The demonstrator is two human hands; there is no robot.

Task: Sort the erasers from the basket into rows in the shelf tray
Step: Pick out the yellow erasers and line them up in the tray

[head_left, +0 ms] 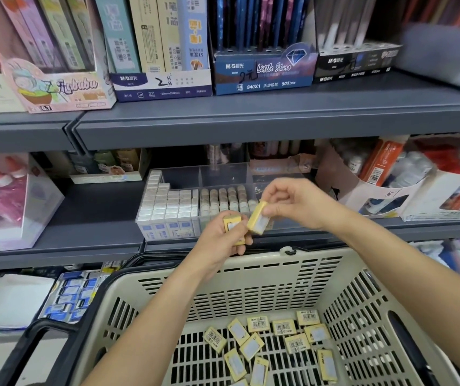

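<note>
A flat, rectangular yellow eraser in a glossy wrapper with a pale label sits tilted between the thumb and fingers of the right hand, which pinch its upper end. The left hand, just beside and slightly lower, curls its fingers round a second yellow eraser. I cannot tell whether more are stacked behind it. The two erasers nearly touch, in the air above the far rim of the beige slatted plastic basket, which has black handles.

On the basket's perforated floor lie the loose yellow erasers, scattered flat at odd angles. Eleven are fully visible and one more is cut by the lower edge. Some show barcode labels, others a pale window.

Behind the hands, on the grey metal shelf, stands the clear acrylic shelf tray, split by see-through dividers. Its left compartment holds white block erasers standing in tight rows. The next one holds five rows of beige round-topped pieces. The right hand hides most of the compartment to the right.
</note>
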